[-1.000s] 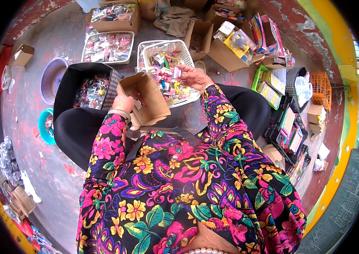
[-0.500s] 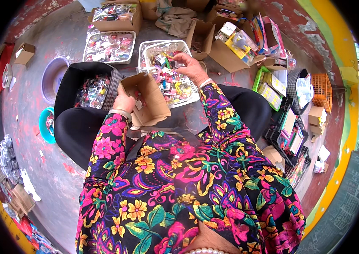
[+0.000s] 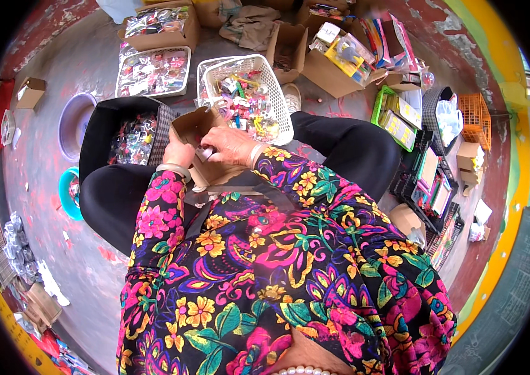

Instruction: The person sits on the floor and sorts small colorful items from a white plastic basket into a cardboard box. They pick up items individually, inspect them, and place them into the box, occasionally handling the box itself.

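Note:
A small open cardboard box stands in front of me between my knees. My left hand grips its left wall. My right hand is over the box's opening, fingers bent together around a small pale item whose kind I cannot make out. Just beyond the box is a white plastic basket full of small colourful trinkets. Left of the box stands a black bin with a checked side, holding many small trinkets in clear wrapping. The bottom of the cardboard box is mostly hidden by my hands.
Farther off are a white tray of bagged items and a carton of packets. Purple and teal basins stand at left. At right are a green basket, black crates and an orange crate.
My right hand has moved from the white basket toward me and left, into the cardboard box, with a small pale item in its fingers. My left hand still grips the box.

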`<state>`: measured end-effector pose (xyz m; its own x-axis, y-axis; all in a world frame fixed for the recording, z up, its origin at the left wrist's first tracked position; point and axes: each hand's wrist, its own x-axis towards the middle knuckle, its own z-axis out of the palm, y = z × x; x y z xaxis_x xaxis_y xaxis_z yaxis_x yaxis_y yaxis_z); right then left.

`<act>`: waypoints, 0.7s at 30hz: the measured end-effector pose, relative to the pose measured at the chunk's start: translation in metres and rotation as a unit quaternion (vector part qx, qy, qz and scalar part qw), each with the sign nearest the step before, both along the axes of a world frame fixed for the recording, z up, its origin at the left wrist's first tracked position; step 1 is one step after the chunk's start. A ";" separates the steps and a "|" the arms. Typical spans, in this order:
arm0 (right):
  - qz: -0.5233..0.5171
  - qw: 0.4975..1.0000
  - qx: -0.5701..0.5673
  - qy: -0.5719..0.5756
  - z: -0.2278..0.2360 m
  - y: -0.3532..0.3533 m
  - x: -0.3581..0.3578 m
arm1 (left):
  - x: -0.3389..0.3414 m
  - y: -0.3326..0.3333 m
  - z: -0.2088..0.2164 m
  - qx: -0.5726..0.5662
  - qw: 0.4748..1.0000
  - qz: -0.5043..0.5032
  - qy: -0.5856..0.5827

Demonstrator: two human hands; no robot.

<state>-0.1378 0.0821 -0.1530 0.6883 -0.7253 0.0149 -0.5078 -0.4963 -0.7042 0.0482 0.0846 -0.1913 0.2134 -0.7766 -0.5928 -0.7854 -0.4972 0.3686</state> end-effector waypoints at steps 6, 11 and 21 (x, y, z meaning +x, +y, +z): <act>-0.268 0.946 0.072 -0.167 -0.061 -0.051 -0.044 | -0.006 0.001 0.004 -0.011 1.000 0.006 -0.009; -0.375 0.900 0.160 0.157 -0.095 -0.056 -0.106 | -0.004 0.002 0.001 0.008 1.000 -0.009 -0.017; -0.261 0.916 0.124 0.280 -0.121 -0.037 -0.088 | -0.008 0.010 0.011 -0.019 0.999 0.017 -0.020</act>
